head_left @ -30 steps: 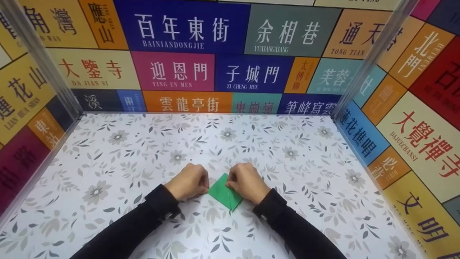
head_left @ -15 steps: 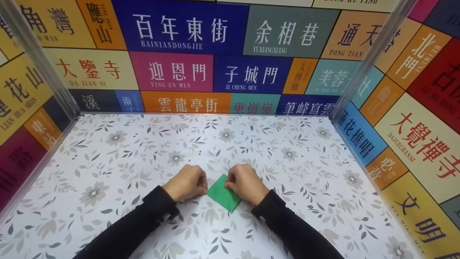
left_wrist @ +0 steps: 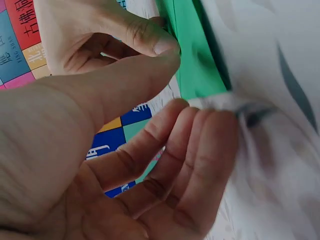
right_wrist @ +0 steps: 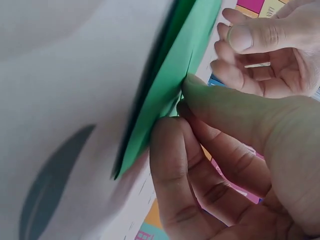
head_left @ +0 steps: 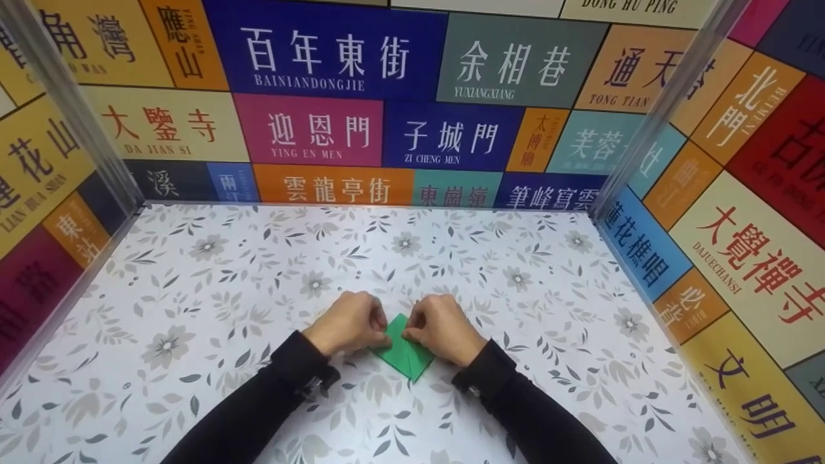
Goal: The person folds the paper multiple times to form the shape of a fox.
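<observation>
A folded piece of green paper (head_left: 405,356) lies on the patterned surface, diamond-shaped, with a crease running toward its near corner. My right hand (head_left: 448,327) pinches its right side between thumb and index finger; in the right wrist view the thumb lies against the green paper (right_wrist: 165,75) beside a slit between layers. At the paper's left side is my left hand (head_left: 351,325), overlapping it in the head view. The left wrist view shows a gap between this hand's thumb and its loosely bent fingers, fingertips close by the paper's corner.
A white tabletop (head_left: 258,270) printed with grey flowers and leaves spreads all around the hands. Colourful sign-covered panels (head_left: 329,51) rise at the back and both sides, with clear strips at the corners. Dark sleeves (head_left: 303,367) cover both forearms.
My left hand has moved right, from beside the paper's left corner to over its left side. My right hand keeps its pinch on the paper, almost in the same place.
</observation>
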{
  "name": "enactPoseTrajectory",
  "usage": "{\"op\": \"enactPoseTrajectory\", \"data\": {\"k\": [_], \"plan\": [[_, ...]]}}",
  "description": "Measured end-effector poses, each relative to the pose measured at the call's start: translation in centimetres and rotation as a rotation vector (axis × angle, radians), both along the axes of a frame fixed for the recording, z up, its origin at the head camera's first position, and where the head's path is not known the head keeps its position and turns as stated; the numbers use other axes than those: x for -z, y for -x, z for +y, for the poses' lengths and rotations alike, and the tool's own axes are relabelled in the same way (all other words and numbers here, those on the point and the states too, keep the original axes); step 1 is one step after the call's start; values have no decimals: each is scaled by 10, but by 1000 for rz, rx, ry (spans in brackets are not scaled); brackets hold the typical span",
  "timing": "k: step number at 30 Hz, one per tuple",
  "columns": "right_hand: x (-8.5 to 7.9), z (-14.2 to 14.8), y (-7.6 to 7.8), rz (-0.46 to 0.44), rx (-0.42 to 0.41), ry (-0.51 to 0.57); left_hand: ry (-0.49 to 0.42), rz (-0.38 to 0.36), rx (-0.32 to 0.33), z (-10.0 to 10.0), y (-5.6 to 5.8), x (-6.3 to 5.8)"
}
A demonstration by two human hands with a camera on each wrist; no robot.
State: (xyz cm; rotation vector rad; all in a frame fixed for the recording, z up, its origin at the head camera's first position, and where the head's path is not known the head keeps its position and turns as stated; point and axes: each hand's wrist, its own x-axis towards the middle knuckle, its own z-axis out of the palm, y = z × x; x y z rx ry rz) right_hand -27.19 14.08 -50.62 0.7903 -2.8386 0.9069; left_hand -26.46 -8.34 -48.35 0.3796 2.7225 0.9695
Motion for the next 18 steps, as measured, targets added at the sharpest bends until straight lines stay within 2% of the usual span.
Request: {"op": "enactPoseTrajectory", "data": {"k": [7, 18], "plan": [[-4, 3, 2, -63, 6, 28, 13, 33, -18, 13, 0, 3], [-12, 12, 6, -62, 24, 47, 49, 45, -60, 18, 0, 10]]}}
